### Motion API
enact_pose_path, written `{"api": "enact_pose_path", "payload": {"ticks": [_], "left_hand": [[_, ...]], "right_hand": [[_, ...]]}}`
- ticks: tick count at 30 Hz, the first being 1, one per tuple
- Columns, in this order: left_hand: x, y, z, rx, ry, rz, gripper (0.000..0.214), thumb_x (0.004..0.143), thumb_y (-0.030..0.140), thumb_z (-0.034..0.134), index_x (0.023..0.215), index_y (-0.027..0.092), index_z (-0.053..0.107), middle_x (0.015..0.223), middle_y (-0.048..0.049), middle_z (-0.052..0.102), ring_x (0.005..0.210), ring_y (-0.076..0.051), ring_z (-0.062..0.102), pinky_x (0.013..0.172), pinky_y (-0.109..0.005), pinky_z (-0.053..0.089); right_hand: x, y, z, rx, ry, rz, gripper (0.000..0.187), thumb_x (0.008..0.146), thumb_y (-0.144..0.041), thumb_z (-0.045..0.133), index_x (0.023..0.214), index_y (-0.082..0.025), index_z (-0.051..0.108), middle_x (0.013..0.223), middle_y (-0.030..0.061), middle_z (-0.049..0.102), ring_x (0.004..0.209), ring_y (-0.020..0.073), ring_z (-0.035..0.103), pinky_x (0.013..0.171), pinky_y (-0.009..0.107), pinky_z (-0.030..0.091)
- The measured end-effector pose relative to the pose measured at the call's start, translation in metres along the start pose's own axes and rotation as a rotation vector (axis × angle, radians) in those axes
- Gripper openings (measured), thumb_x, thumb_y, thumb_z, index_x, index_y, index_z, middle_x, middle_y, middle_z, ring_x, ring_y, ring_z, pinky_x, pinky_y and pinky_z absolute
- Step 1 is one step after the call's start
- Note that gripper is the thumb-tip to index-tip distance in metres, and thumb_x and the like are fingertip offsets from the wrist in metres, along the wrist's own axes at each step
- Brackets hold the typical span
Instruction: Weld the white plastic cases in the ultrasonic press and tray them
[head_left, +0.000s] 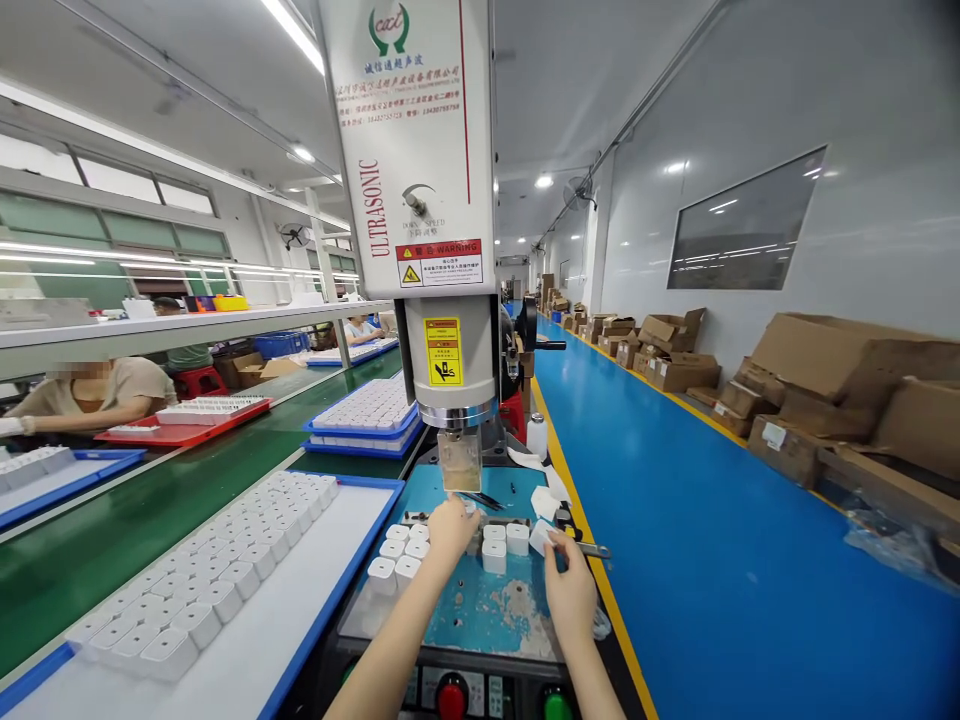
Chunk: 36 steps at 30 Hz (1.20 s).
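Two bare hands were over the blue work plate [480, 610] on the counter, below the horn [460, 460] of the ultrasonic welder [412, 150]. The left hand [450, 530] was curled over the fixture right under the horn. Its fingers hid whatever lay there, so it could not be told whether its grip was closed on anything. The right hand [570, 595] pinched one white shell [541, 537] by the fingertips, just right of the fixture and lifted slightly off the plate, probably so its faces stayed free for seating.

The shell looked like a small, smooth, rounded cube of glossy white plastic. A loose cluster of shells [397, 560] stood near the left hand, seemingly kept within short reach. To the left, a blue-rimmed tray [285, 640] held many more in neat rows, likely so each could be picked up singly. A red button [451, 697] and a green button [556, 705] sat at the near edge.
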<state>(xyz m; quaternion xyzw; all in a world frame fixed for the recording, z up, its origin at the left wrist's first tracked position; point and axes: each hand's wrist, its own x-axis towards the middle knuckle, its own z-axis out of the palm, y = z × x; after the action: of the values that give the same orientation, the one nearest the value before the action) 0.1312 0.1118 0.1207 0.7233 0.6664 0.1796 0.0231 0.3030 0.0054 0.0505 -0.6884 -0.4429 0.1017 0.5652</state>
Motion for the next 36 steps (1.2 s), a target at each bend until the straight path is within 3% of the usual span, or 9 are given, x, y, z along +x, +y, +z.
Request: {"api": "enact_pose_path", "payload": {"ticks": [6,9,12,14,17,25,27,31,36], "left_hand": [[-0.004,-0.017,-0.023,-0.081,-0.005,-0.061,0.044,0.091,0.045,0.036,0.113,0.010,0.050,0.089,-0.0155,0.070,0.082,-0.023,0.067,0.070,-0.029,0.042],[-0.025,-0.030,-0.037,-0.094,0.047,-0.066,0.042,0.091,0.047,0.031,0.104,0.014,0.055,0.089,-0.0127,0.070,0.085,-0.023,0.066,0.073,-0.030,0.043],[-0.054,-0.042,-0.043,-0.078,0.144,-0.042,0.039,0.089,0.047,0.037,0.098,0.018,0.059,0.107,-0.0121,0.067,0.108,-0.026,0.058,0.089,-0.036,0.040],[-0.070,-0.049,-0.039,-0.015,0.256,0.003,0.035,0.085,0.046,0.045,0.098,0.019,0.063,0.122,-0.0113,0.061,0.123,-0.030,0.046,0.101,-0.044,0.032],[-0.085,-0.057,-0.025,0.106,0.368,0.093,0.032,0.083,0.044,0.050,0.098,0.021,0.067,0.132,-0.0111,0.054,0.130,-0.035,0.037,0.105,-0.057,0.023],[-0.088,-0.066,0.007,0.159,0.404,0.201,0.043,0.083,0.042,0.054,0.119,0.019,0.061,0.141,-0.0160,0.045,0.133,-0.038,0.033,0.105,-0.068,0.014],[-0.091,-0.069,0.008,0.128,0.449,0.237,0.047,0.083,0.042,0.055,0.123,0.019,0.057,0.140,-0.0170,0.045,0.133,-0.038,0.034,0.105,-0.067,0.015],[-0.105,-0.087,0.004,0.026,0.567,0.297,0.039,0.085,0.038,0.052,0.120,0.020,0.058,0.132,-0.0147,0.054,0.129,-0.035,0.040,0.106,-0.061,0.022],[-0.129,-0.129,0.005,-0.208,0.663,0.411,0.016,0.087,0.021,0.048,0.095,0.019,0.061,0.094,-0.0083,0.065,0.092,-0.020,0.061,0.086,-0.034,0.047]], "right_hand": [[0.001,0.005,0.001,0.003,0.001,0.017,0.042,0.085,-0.052,0.041,0.104,-0.022,0.062,0.119,0.0106,0.063,0.102,0.0300,0.061,0.066,0.032,0.051],[0.001,0.009,0.002,0.008,-0.002,0.025,0.042,0.085,-0.053,0.041,0.105,-0.022,0.062,0.117,0.0100,0.064,0.101,0.0296,0.061,0.064,0.031,0.050],[0.002,0.010,0.003,0.014,-0.006,0.026,0.043,0.085,-0.054,0.042,0.106,-0.022,0.062,0.113,0.0103,0.066,0.098,0.0286,0.062,0.062,0.030,0.050],[0.002,0.011,0.004,0.008,0.007,0.012,0.044,0.084,-0.054,0.042,0.105,-0.021,0.063,0.111,0.0112,0.067,0.097,0.0287,0.063,0.062,0.030,0.050],[0.002,0.011,0.004,-0.011,0.029,-0.011,0.044,0.084,-0.054,0.043,0.102,-0.021,0.065,0.109,0.0120,0.067,0.094,0.0287,0.064,0.060,0.030,0.049],[0.000,-0.012,-0.002,-0.019,0.166,-0.296,0.035,0.087,-0.045,0.046,0.100,-0.020,0.066,0.117,0.0111,0.064,0.108,0.0272,0.059,0.085,0.036,0.048],[0.004,-0.025,0.003,-0.003,0.098,-0.346,0.033,0.087,-0.043,0.046,0.099,-0.020,0.066,0.118,0.0116,0.064,0.108,0.0267,0.058,0.088,0.037,0.047],[0.019,-0.052,0.029,-0.024,-0.207,-0.331,0.031,0.087,-0.036,0.040,0.101,-0.022,0.064,0.120,0.0090,0.062,0.100,0.0237,0.062,0.081,0.035,0.050],[0.036,-0.063,0.069,-0.103,-0.373,-0.318,0.023,0.082,-0.026,0.044,0.095,-0.025,0.062,0.095,0.0038,0.069,0.084,0.0222,0.065,0.065,0.028,0.046]]}}
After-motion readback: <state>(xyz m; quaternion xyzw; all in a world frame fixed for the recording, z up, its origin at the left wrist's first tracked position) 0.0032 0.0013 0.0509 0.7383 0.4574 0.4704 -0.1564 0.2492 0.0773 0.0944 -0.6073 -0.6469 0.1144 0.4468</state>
